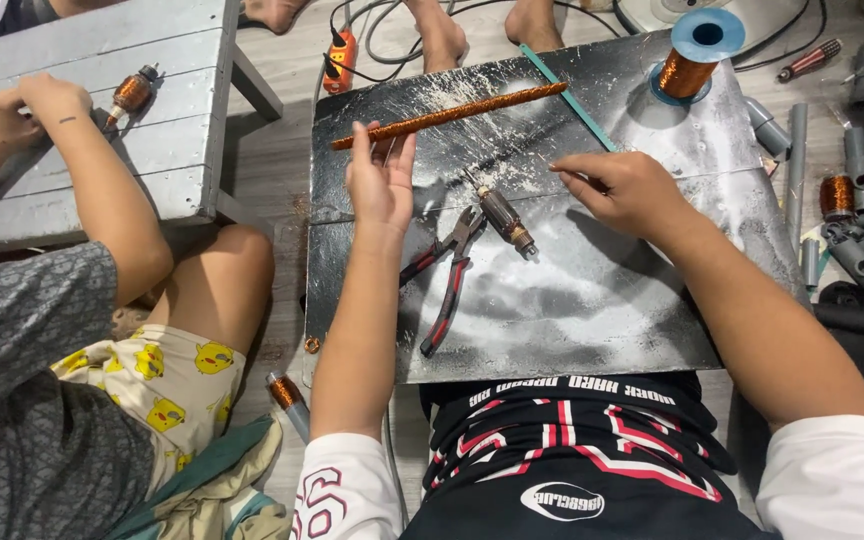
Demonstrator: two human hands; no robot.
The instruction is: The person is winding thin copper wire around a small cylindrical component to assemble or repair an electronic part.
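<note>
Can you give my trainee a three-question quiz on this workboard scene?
1. True or false: the red-and-black handled pliers lie on the dark metal board.
2. Which hand is nearer the long copper-wound rod: A left hand, B right hand?
3. What colour is the flange of the copper wire spool?

Key: 1 true. 2 A. 3 blue.

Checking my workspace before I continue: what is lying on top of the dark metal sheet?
On the metal sheet lie pliers, a motor armature, a long copper-wound rod and a copper wire spool. Whatever is under the left hand and right hand is hidden.
</note>
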